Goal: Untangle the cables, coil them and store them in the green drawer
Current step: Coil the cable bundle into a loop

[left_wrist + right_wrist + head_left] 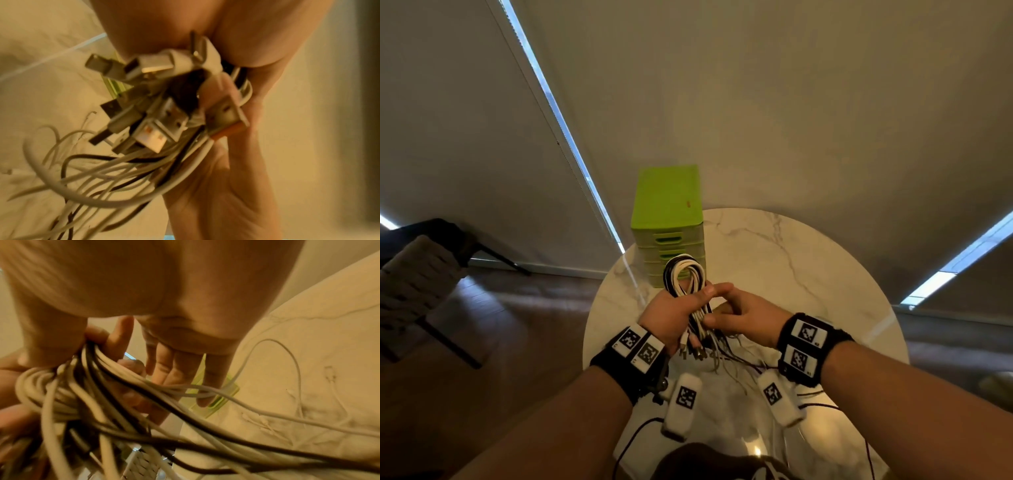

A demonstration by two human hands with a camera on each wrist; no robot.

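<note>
While gripped, cables [686, 279] loop above left hand [671, 317] fingers [714, 291].

A thick bundle of white and black cables [686, 274] stands looped upright above the tabletop, USB plugs [152, 104] clustered below, loose tails trailing onto the marble. Just behind it sits the lime-green plastic drawer unit [667, 205], every visible drawer closed.

Both forearms reach forward, wrists banded, hands meeting. Left hand [671, 311] fisted around cable bundle [685, 277], thumb [717, 289] extended across top. Right hand [743, 317] just beside left fingers, thumb and forefinger pinching strands below left thumb; other fingers [174, 368] loosely extended.
</note>
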